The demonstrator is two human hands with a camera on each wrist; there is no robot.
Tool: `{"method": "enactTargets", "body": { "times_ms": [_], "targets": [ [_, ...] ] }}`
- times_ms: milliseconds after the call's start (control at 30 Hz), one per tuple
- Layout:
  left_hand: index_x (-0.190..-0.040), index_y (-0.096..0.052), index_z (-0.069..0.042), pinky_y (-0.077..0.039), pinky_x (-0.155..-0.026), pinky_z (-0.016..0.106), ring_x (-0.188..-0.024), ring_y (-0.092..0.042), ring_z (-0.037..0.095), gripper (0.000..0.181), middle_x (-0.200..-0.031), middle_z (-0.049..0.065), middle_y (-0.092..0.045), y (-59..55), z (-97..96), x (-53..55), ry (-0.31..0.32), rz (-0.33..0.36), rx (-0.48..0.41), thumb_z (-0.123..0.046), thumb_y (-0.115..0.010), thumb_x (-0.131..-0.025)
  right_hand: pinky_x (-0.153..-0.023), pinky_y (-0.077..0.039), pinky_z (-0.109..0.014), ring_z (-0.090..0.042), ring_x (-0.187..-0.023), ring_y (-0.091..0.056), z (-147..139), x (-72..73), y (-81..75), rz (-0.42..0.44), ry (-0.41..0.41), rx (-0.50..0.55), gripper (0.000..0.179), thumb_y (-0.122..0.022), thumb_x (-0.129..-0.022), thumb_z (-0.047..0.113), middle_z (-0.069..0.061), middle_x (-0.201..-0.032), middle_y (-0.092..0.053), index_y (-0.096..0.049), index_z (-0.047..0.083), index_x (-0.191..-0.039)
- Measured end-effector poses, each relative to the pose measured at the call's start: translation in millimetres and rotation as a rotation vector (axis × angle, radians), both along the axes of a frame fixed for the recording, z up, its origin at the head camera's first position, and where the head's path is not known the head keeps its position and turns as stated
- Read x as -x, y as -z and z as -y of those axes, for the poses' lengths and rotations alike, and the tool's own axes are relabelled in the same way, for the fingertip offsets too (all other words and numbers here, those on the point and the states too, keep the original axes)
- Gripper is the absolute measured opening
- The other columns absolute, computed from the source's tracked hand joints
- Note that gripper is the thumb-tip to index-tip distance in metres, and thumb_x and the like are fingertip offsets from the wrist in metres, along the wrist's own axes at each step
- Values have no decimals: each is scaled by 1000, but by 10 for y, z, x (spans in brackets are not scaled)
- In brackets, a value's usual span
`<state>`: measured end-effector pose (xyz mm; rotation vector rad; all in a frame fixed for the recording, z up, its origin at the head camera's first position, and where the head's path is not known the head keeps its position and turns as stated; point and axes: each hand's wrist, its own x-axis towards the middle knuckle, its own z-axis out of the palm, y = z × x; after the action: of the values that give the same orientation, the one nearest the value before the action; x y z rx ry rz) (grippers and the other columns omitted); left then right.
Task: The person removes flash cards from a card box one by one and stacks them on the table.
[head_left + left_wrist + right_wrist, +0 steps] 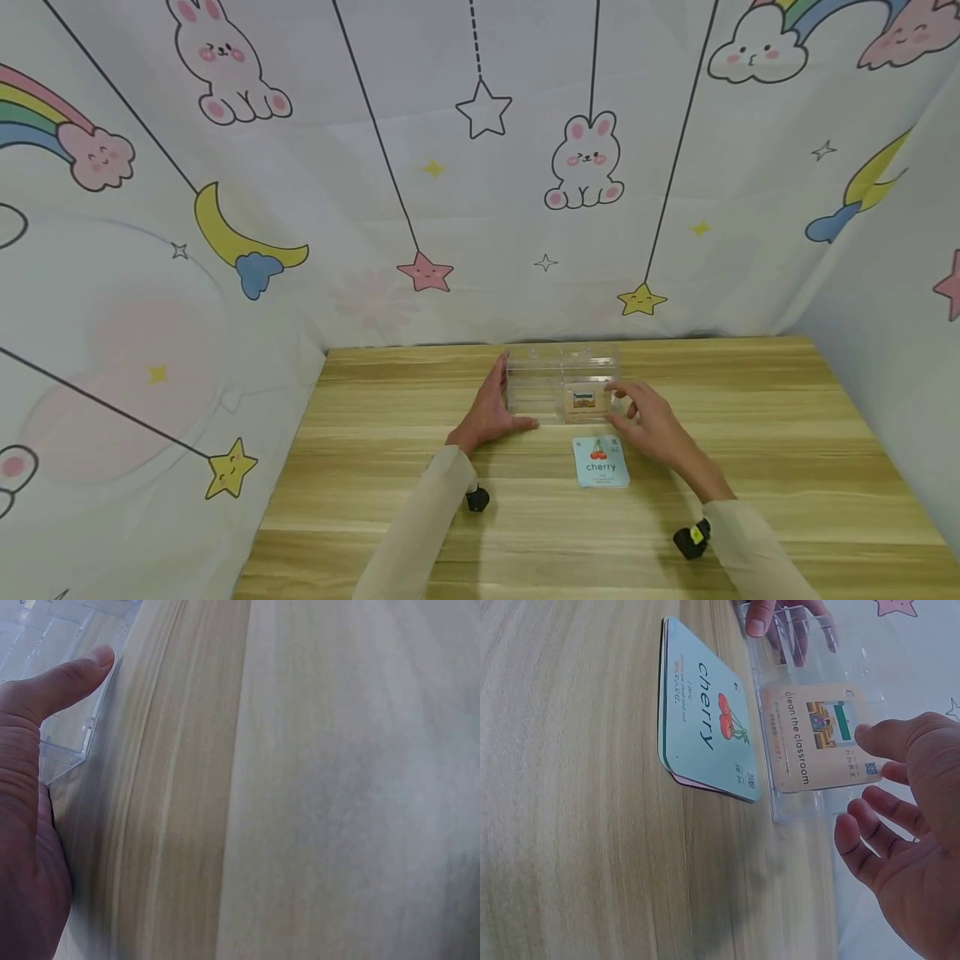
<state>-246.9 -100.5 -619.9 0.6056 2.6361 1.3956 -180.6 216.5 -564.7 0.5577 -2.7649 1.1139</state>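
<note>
A clear plastic box (534,392) with several compartments stands near the table's back edge. In its front right compartment leans a beige card (821,739) reading "clean the classroom". At the box's left end is my left hand (491,408); the thumb (79,675) lies along the front edge and the fingers extend along the side, partly seen through the plastic. My right hand (652,421) is at the right end, fingers apart, with one fingertip at the beige card's upper edge. A small stack topped by a light blue "cherry" card (602,462) lies in front of the box.
The wood-grain table (540,542) meets a white cloth backdrop (495,208) printed with rabbits, stars and rainbows. Cloth walls also rise at left and right. Black wrist cameras (692,540) sit below each forearm.
</note>
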Motion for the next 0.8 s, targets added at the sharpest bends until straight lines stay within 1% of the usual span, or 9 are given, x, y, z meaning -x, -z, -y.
{"method": "enactTargets", "body": {
  "times_ms": [167,333,467,633,800],
  "targets": [
    [-168,0,-16,-30,-122,33,-155,-25,23,138,-172,9,-16,4,-2,6,0,-3,6,-37,-97,-72,-67,-48,-33,-18,-78,-55,-13,1,3,-26,5,4,44,-80,-91,7,-20,-115,-65,-64,2,-131],
    [-168,1,-18,-30,-122,35,-155,-26,24,138,-171,10,-17,7,-2,4,-2,-2,8,-38,-97,-72,-66,-49,-32,-17,-78,-54,-20,-6,10,-53,2,16,41,-80,-91,7,-21,-116,-65,-65,0,-128],
    [-168,1,-18,-30,-122,33,-155,-25,23,138,-171,9,-17,7,-2,2,-6,4,15,-38,-97,-72,-68,-53,-33,-19,-83,-58,-18,-11,11,-39,8,30,38,-79,-93,8,-18,-120,-65,-65,2,-127],
    [-168,1,-18,-30,-122,32,-155,-25,22,139,-171,9,-16,-6,-7,-4,-5,8,14,-35,-98,-72,-67,-58,-32,-22,-90,-64,-11,-18,11,-16,2,79,35,-77,-95,10,-12,-121,-66,-64,4,-126],
    [-168,1,-16,-31,-122,33,-155,-26,23,138,-171,9,-17,-9,-11,-6,-4,-1,13,-34,-98,-72,-68,-58,-30,-22,-93,-64,0,-17,42,17,0,112,33,-76,-97,12,-10,-120,-66,-63,7,-126]
  ]
}}
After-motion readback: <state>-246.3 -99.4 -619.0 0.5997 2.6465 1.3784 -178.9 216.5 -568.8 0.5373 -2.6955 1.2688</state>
